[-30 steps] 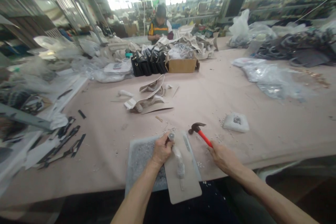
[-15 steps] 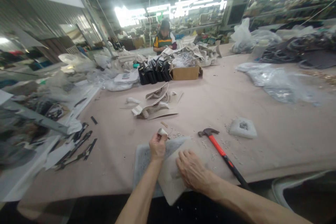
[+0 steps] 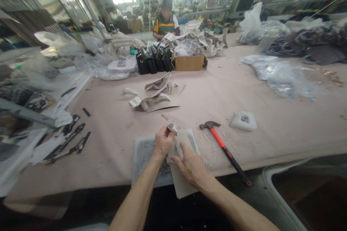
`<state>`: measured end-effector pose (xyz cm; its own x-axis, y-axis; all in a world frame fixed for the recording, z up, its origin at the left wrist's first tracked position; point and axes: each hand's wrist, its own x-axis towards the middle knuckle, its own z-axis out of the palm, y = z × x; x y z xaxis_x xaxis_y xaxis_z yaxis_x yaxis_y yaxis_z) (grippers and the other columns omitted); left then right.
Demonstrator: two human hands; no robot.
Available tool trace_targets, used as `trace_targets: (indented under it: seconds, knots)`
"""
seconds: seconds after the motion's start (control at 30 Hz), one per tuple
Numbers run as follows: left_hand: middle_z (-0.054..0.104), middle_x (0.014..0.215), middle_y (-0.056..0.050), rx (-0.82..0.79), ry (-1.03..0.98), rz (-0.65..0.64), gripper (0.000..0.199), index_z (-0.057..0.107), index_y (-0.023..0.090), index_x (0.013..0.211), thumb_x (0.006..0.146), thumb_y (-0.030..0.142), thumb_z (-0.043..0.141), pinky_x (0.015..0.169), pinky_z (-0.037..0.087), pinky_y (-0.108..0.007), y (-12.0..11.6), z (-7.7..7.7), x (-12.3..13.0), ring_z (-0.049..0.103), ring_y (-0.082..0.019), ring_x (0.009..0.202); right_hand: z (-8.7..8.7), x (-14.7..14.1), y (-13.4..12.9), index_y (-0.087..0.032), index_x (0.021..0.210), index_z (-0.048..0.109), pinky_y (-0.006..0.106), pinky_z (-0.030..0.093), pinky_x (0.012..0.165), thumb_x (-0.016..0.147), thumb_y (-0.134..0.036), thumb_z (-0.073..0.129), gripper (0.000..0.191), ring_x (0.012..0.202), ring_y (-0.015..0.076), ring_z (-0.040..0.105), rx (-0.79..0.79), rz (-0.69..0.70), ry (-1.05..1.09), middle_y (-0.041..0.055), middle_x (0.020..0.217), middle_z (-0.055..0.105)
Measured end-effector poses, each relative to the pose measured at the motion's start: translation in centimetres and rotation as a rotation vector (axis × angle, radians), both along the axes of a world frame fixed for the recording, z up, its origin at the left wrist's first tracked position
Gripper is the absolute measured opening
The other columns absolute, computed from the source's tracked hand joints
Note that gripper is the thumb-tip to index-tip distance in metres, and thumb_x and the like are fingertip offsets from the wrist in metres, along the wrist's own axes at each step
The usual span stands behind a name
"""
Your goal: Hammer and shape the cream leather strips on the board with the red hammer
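My left hand (image 3: 163, 140) is closed around a pale, tube-like strap piece, whose round end (image 3: 171, 127) sticks up past my fingers. A flat beige panel (image 3: 184, 186) lies under that piece, slanting over a worn grey-white board (image 3: 146, 155) at the table edge. My right hand (image 3: 191, 166) grips the panel near its middle, thumb up along the pale strip; its fingertips are partly hidden. A claw hammer (image 3: 223, 147) with a red and black handle rests to the right, its head away from me.
Small pale bits are scattered around the board and hammer. A whitish block (image 3: 243, 120) holds small metal parts. Beige strap pieces (image 3: 155, 97) lie ahead, before black bags (image 3: 153, 60) and a cardboard box (image 3: 189, 63). Dark strips (image 3: 72, 144) lie left. A person (image 3: 166, 20) sits opposite.
My right hand has gone from lying over the panel to gripping it near my left hand. The panel has turned more upright, and the pale round end has tilted toward me. The view has dipped.
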<state>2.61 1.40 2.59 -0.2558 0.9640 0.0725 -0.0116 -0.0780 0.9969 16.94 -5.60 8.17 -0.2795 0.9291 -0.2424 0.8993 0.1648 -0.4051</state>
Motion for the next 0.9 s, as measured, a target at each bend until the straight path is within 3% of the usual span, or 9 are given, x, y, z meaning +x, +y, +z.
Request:
trace_targets:
  seconds: [0.1,0.23,0.4,0.53,0.63,0.7,0.77,0.9]
  knots:
    - [0.076,0.085,0.0,-0.025,0.013,-0.034,0.025,0.073,0.019,0.095,0.076,0.035,0.074,0.077,0.051,-0.025,0.2,-1.3,-0.1,0.067,-0.015,0.081,-0.4,0.3,-0.3,-0.01,0.155,0.043,0.05,0.056,0.094,0.102,-0.053,0.055,0.069,0.113,0.0385,0.072,-0.006,0.017,0.119,0.0204,0.123,0.073]
    - [0.079,0.091,-0.003,-0.036,-0.072,-0.06,0.028,0.073,0.019,0.095,0.078,0.041,0.075,0.08,0.054,-0.027,0.1,-1.9,-0.7,0.07,-0.017,0.085,-0.7,3.3,1.4,-0.012,0.149,0.05,0.05,0.055,0.099,0.105,-0.049,0.046,0.058,0.114,0.0344,0.069,0.112,-0.074,0.149,0.0199,0.13,0.068]
    - [0.08,0.093,-0.002,-0.038,-0.014,-0.102,0.026,0.074,0.02,0.097,0.079,0.038,0.074,0.083,0.054,-0.027,0.0,-2.2,-0.9,0.072,-0.017,0.089,-1.1,9.9,4.3,-0.007,0.137,0.057,0.047,0.051,0.099,0.102,-0.04,0.053,0.048,0.115,0.0365,0.064,0.31,-0.224,-0.228,0.0218,0.124,0.065]
    - [0.081,0.095,-0.003,-0.055,0.047,-0.12,0.027,0.074,0.021,0.099,0.078,0.037,0.072,0.084,0.056,-0.028,0.0,-2.2,-1.0,0.074,-0.019,0.09,-1.8,13.7,5.2,-0.009,0.119,0.062,0.043,0.05,0.084,0.102,-0.038,0.054,0.034,0.105,0.0362,0.066,0.14,-0.269,-0.437,0.0216,0.115,0.066]
    - [0.081,0.097,-0.004,-0.046,0.122,-0.109,0.028,0.073,0.021,0.103,0.078,0.035,0.07,0.085,0.056,-0.029,-0.2,-2.2,-0.8,0.074,-0.019,0.091,-1.9,14.8,5.8,-0.01,0.103,0.063,0.036,0.046,0.073,0.099,-0.027,0.056,0.018,0.089,0.0295,0.066,0.034,-0.411,-0.216,0.0187,0.1,0.068]
    - [0.081,0.097,-0.004,-0.024,0.189,-0.087,0.03,0.073,0.022,0.107,0.079,0.034,0.068,0.086,0.056,-0.03,-0.5,-2.2,-0.7,0.074,-0.019,0.091,-1.4,14.6,6.2,-0.015,0.086,0.061,0.028,0.043,0.062,0.092,-0.019,0.058,0.008,0.072,0.021,0.061,-0.037,-0.49,0.014,0.0094,0.079,0.066]
    - [0.08,0.097,-0.004,0.001,0.246,-0.073,0.032,0.072,0.022,0.109,0.08,0.032,0.066,0.085,0.055,-0.03,-0.8,-2.2,-0.5,0.073,-0.019,0.09,-0.5,13.9,6.2,-0.021,0.074,0.055,0.023,0.042,0.051,0.087,-0.018,0.053,0.013,0.058,0.0144,0.052,-0.146,-0.504,0.241,-0.0001,0.063,0.059]
    - [0.078,0.09,-0.002,0.048,0.322,-0.105,0.025,0.073,0.022,0.104,0.082,0.029,0.063,0.078,0.053,-0.029,-1.3,-1.9,-0.4,0.069,-0.018,0.082,2.0,11.4,4.7,-0.027,0.082,0.043,0.024,0.041,0.042,0.093,-0.029,0.042,0.012,0.047,0.0128,0.044,-0.273,-0.475,0.577,-0.0059,0.062,0.052]
